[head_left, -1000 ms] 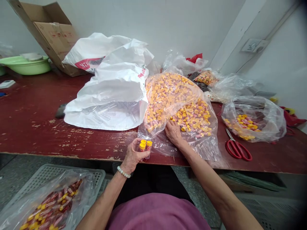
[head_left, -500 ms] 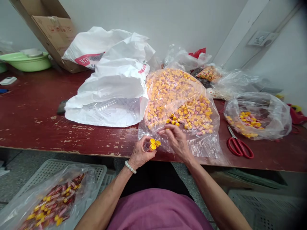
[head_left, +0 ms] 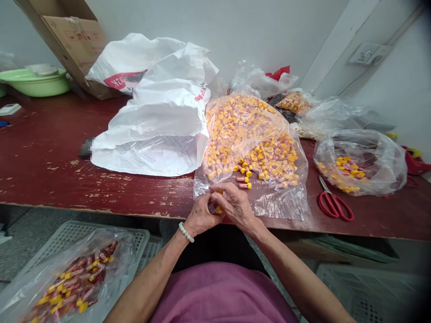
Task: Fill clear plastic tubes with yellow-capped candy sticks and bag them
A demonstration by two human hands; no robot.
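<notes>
My left hand (head_left: 202,215), with a pale bead bracelet at the wrist, is wrapped round yellow-capped tubes (head_left: 218,207) near the table's front edge. My right hand (head_left: 235,204) meets it from the right, its fingers closed over the tube tops; what they pinch is hidden. Just beyond my hands, a clear plastic bag (head_left: 249,139) holds a heap of small yellow-capped pieces. Two small capped tubes (head_left: 243,182) lie side by side at its mouth. To the left, an open white sack (head_left: 161,107) shows clear empty tubes (head_left: 148,151) inside.
Red-handled scissors (head_left: 335,206) lie right of the heap, below an open clear bag (head_left: 360,163) with more capped pieces. A crate (head_left: 139,235) with a bag of filled tubes (head_left: 76,285) stands low at the left. A green basin (head_left: 37,83) sits at the back left.
My right hand has moved left and closed over the tubes in my left hand, hiding most of their caps. Two small tubes now show at the bag's mouth.
</notes>
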